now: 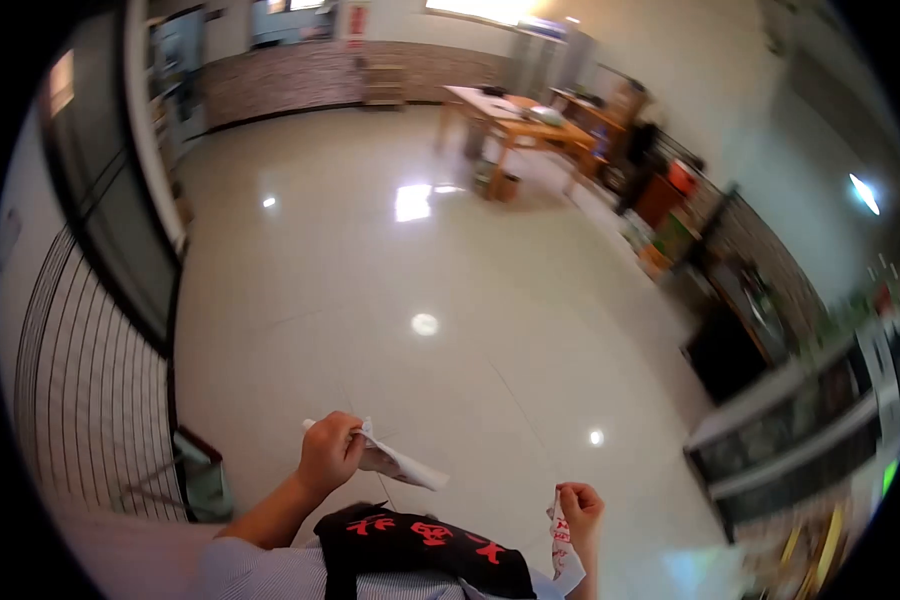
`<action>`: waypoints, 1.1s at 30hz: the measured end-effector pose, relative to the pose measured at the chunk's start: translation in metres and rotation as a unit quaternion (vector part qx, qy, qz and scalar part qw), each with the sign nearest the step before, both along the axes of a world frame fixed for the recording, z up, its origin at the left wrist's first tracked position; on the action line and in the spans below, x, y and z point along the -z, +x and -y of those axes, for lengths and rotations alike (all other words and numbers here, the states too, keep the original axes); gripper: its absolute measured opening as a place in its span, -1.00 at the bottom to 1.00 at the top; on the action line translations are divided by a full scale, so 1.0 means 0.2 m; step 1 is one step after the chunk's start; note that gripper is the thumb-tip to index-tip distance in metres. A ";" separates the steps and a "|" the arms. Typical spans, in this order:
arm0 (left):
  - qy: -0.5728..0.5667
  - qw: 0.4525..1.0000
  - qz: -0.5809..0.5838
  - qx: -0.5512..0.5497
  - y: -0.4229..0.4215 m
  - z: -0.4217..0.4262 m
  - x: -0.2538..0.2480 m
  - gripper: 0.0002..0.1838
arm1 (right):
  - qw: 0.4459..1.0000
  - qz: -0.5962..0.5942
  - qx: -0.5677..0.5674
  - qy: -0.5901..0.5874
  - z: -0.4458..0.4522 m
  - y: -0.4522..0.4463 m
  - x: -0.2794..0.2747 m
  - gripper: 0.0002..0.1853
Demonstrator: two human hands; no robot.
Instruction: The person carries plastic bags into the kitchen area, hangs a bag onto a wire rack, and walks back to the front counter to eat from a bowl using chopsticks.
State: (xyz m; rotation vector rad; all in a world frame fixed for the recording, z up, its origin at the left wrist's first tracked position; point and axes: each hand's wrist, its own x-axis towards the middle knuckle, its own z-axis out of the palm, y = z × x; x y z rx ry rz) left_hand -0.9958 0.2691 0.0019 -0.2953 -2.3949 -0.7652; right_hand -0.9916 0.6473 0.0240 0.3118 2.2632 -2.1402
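Note:
My left hand (330,452) is closed around a crumpled white sheet (405,468), which sticks out to the right of the fist. Whether it is paper, plastic or cloth cannot be made out. Lower on the right, my right hand (582,505) pinches a white wrapper strip with red printing (560,535) that hangs down from the fingertips. The two hands are apart, in front of a black apron with red characters (430,535) on my body.
Glossy tiled floor (370,260) stretches ahead. A wooden table (520,125) with items on it stands at the far right. A glass-fronted cabinet (790,430) is at the near right, a dark sliding door (100,180) on the left, and a green bin (202,485) at lower left.

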 end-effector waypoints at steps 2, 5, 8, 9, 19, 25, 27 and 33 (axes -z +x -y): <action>0.011 0.998 0.011 -0.068 -0.07 0.04 0.00 -0.79 | 0.996 0.009 -0.083 0.035 0.03 -0.30 0.06 -0.89; 0.078 0.983 0.009 -0.165 -0.22 0.15 0.07 -0.79 | 0.976 0.021 -0.214 0.039 0.30 -0.73 0.16 -0.89; 0.151 0.969 -0.023 -0.195 -0.42 0.31 0.08 -0.78 | 0.953 -0.004 -0.296 0.067 0.68 -1.13 0.19 -0.90; 0.156 0.966 -0.024 -0.204 -0.50 0.39 0.13 -0.78 | 0.947 -0.002 -0.314 0.063 0.81 -1.25 0.18 -0.90; 0.143 0.955 0.035 -0.258 -1.50 1.19 0.02 -0.82 | 0.917 -0.075 -0.379 0.096 1.69 -2.46 0.14 -0.89; 0.021 0.962 -0.098 -0.254 -2.24 1.76 0.09 -0.79 | 0.934 -0.029 -0.343 0.098 2.04 -3.21 0.35 -0.88; 0.057 0.951 -0.098 -0.287 -2.46 1.96 0.22 -0.81 | 0.936 -0.054 -0.328 0.117 2.24 -3.52 0.37 -0.87; 0.081 0.907 -0.099 -0.401 -3.00 2.46 0.18 -0.86 | 0.919 -0.059 -0.377 0.100 3.02 -4.50 0.28 -0.87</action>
